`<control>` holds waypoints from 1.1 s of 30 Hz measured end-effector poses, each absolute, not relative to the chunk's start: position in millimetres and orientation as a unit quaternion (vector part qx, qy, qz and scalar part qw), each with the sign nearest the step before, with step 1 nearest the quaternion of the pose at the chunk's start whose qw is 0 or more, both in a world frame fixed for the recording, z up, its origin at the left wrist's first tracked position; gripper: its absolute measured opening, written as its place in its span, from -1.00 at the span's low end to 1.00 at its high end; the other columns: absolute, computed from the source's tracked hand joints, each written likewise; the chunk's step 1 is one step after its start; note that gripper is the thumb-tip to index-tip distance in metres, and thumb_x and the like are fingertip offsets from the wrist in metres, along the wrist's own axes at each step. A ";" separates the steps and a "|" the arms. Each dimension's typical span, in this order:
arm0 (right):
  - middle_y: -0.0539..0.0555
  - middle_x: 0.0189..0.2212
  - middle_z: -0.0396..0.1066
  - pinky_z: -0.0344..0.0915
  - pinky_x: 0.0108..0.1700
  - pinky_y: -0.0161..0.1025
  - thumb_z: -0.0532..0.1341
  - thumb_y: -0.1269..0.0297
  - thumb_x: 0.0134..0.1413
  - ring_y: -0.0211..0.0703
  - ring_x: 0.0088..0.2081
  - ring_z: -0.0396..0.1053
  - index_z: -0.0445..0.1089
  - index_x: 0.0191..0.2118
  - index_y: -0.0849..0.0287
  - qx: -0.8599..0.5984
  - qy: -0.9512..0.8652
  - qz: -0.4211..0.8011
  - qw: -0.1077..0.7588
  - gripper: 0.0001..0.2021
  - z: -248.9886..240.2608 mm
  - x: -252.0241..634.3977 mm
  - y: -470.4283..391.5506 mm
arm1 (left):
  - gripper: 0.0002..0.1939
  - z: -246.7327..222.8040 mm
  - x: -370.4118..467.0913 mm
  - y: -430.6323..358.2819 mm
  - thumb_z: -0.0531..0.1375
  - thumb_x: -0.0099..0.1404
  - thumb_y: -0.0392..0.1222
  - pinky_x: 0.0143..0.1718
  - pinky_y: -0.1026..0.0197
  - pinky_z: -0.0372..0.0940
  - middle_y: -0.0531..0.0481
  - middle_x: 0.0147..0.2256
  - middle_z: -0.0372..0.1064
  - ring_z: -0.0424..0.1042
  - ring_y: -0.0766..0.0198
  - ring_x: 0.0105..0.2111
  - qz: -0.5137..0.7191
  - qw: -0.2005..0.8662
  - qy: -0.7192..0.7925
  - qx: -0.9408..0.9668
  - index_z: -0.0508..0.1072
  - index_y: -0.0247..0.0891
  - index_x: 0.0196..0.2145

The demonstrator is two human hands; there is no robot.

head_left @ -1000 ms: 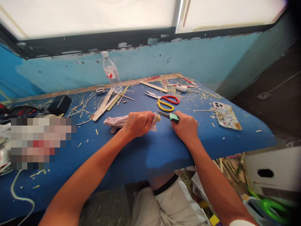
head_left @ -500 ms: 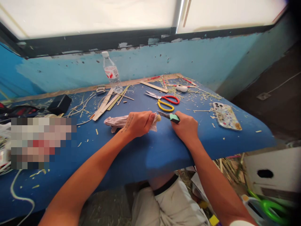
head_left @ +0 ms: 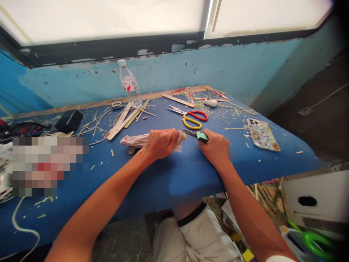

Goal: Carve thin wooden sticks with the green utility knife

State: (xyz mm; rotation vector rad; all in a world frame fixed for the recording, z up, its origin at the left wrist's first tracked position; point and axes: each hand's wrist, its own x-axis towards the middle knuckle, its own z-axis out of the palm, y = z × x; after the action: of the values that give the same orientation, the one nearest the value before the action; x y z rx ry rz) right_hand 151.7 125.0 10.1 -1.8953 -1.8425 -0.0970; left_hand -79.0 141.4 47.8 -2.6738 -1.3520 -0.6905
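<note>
My left hand (head_left: 163,143) is wrapped round a crumpled pinkish paper bundle (head_left: 135,141) held over the blue table. From the bundle's right end, beside my thumb, a small pale yellowish tip (head_left: 183,137) sticks out. In my right hand (head_left: 216,145) is a utility knife (head_left: 202,137) with a green and black handle. Its blade points left, close to the pale tip; whether they touch I cannot tell. Just beyond the knife lie scissors (head_left: 195,118) with one red and one yellow handle loop, blades slightly apart.
A water bottle (head_left: 129,85) stands near the wall beside flat wooden strips (head_left: 120,122). A white computer mouse (head_left: 211,102) lies among shavings at the back. On the right is a patterned phone (head_left: 263,134). A black box (head_left: 69,121) and cables are at left.
</note>
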 end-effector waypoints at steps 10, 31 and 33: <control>0.11 -0.41 0.51 -0.19 -0.36 -0.20 0.16 0.14 0.29 -0.15 -0.43 0.27 0.47 -0.32 0.11 -0.691 -0.680 -0.031 0.244 -0.78 10.6 151.8 125.0 | -0.42 48.3 -79.2 140.7 -0.20 0.59 0.04 -0.45 0.18 -0.03 -0.08 -0.43 0.50 0.39 0.29 -0.48 -0.220 0.031 -0.442 -0.869 0.44 -0.24 -0.39; 0.10 -0.40 0.51 -0.18 -0.35 -0.20 0.19 0.17 0.25 -0.14 -0.42 0.29 0.46 -0.31 0.10 -0.685 -0.688 -0.031 0.240 -0.82 10.4 152.7 124.9 | -0.43 48.1 -79.9 140.4 -0.20 0.59 0.04 -0.45 0.18 -0.05 -0.08 -0.42 0.52 0.40 0.30 -0.48 -0.227 0.024 -0.437 -0.870 0.43 -0.24 -0.39; 0.10 -0.41 0.50 -0.19 -0.35 -0.20 0.17 0.15 0.27 -0.14 -0.42 0.29 0.46 -0.32 0.11 -0.686 -0.686 -0.031 0.241 -0.80 10.6 152.4 125.0 | -0.43 47.5 -80.0 140.8 -0.20 0.59 0.04 -0.45 0.18 -0.06 -0.07 -0.42 0.52 0.40 0.30 -0.48 -0.227 0.026 -0.438 -0.870 0.43 -0.24 -0.38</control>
State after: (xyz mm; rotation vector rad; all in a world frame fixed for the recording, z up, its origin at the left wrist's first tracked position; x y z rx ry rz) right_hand 152.4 125.0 10.6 -1.8760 -1.8773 -0.0845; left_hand -80.0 140.8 47.5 -2.6875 -1.3539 -0.7010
